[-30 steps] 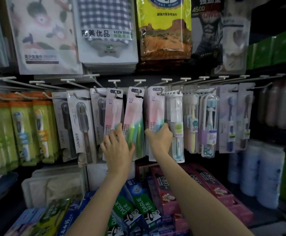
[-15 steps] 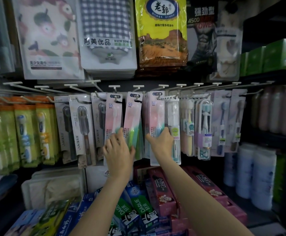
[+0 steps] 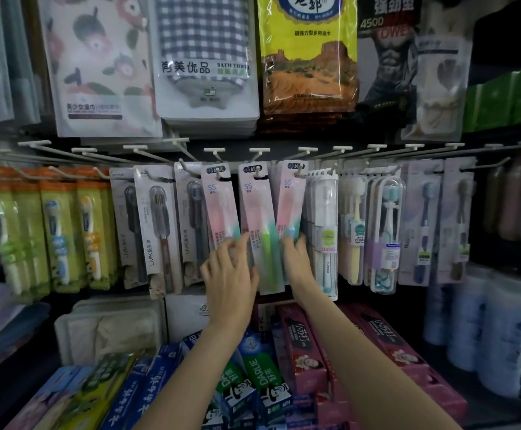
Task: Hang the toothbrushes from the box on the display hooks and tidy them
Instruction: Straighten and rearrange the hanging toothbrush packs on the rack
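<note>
Shop wall of hooks hung with packs; three pink toothbrush packs mid-row. Left hand spread flat on leftmost pack; right hand pinching rightmost pack's lower edge.

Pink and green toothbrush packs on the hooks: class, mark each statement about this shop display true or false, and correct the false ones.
1. Three pink and green card toothbrush packs hang side by side on the white wire display hooks. True.
2. The left hand rests on the yellow-green toothbrush packs. False: it touches the leftmost and middle pink and green packs.
3. The right hand touches the lower end of the rightmost pink and green pack. True.
4. Boxed toothpaste lies on the shelf below the hooks. True.
5. A checked bath towel pack hangs below the toothbrushes. False: it hangs above them.
</note>
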A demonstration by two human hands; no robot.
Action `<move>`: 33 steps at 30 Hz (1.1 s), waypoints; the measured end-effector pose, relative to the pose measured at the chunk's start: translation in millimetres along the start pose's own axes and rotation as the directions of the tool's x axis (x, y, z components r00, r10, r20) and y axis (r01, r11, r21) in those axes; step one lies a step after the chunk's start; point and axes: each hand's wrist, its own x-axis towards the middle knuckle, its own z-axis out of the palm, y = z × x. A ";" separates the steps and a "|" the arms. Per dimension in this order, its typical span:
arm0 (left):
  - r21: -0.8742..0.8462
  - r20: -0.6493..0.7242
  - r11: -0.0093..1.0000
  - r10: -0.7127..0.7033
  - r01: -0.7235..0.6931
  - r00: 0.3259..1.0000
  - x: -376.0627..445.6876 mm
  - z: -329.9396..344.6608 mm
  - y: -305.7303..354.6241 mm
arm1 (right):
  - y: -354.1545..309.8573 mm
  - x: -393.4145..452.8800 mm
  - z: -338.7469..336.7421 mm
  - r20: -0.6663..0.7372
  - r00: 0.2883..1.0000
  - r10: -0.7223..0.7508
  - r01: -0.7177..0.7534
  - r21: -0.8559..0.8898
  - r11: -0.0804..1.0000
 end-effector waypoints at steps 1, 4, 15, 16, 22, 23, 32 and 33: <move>0.004 -0.012 0.999 0.038 -0.038 0.999 -0.2 -0.1 0.5 | 1.2 0.4 1.1 -0.005 1.000 -0.017 0.017 0.013 1.000; 0.014 -0.018 0.993 0.119 -0.118 0.993 -0.9 -0.1 2.5 | 5.3 -2.5 1.4 -0.026 0.998 -0.053 0.054 0.022 0.998; -0.047 0.057 0.996 0.084 -0.081 0.995 -13.4 0.0 1.5 | 25.0 -40.0 -8.4 -0.067 0.980 -0.190 0.174 -0.193 0.966; -0.043 0.060 0.996 0.077 -0.074 0.995 -16.0 -0.2 0.1 | 26.8 -45.9 -11.2 -0.062 0.975 -0.214 0.194 -0.240 0.951; -0.077 0.092 0.997 0.029 -0.022 0.995 -22.7 -2.5 -12.4 | 20.4 -60.3 -20.1 -0.104 0.871 -0.480 0.393 -0.440 0.808; -0.087 0.090 0.996 0.004 0.004 0.996 -21.1 -3.3 -13.8 | 16.2 -59.7 -19.6 -0.097 0.863 -0.497 0.411 -0.437 0.800; -0.356 0.222 0.821 -0.390 0.446 0.894 14.1 -11.8 -19.9 | -24.3 -43.2 7.3 -0.008 0.787 -0.617 0.541 -0.472 0.696; -0.362 0.234 0.814 -0.392 0.454 0.889 17.1 -12.2 -19.8 | -27.0 -41.9 11.5 0.001 0.795 -0.606 0.538 -0.462 0.705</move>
